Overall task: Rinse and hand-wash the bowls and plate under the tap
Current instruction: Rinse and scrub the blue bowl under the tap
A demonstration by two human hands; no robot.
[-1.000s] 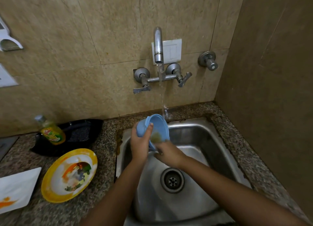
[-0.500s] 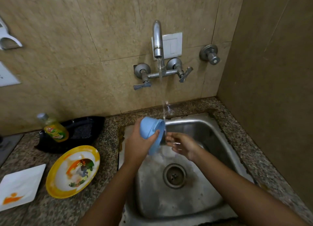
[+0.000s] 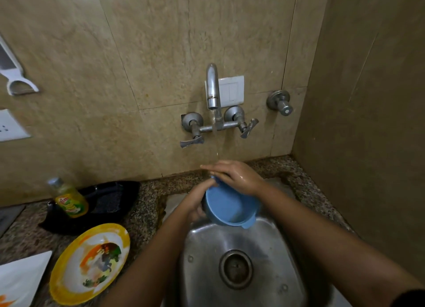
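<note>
A small blue bowl [image 3: 230, 207] is held over the steel sink [image 3: 200, 260], its opening tilted up toward me. My left hand [image 3: 195, 203] grips the bowl's left side. My right hand [image 3: 234, 176] lies flat across the bowl's far rim, fingers stretched out to the left, wet. Water runs from the wall tap [image 3: 212, 88] down onto my right hand. A yellow-rimmed plate [image 3: 89, 263] with a coloured picture sits on the granite counter to the left of the sink.
A dish-soap bottle [image 3: 69, 198] stands in a black tray [image 3: 110, 203] behind the plate. A white square plate [image 3: 20, 276] lies at the lower left edge. Tiled walls close the back and right. The drain [image 3: 235, 268] sits mid-sink.
The bowl has turned from facing sideways to opening upward and toward me. My right hand moved from beside the bowl up onto its far rim, under the stream.
</note>
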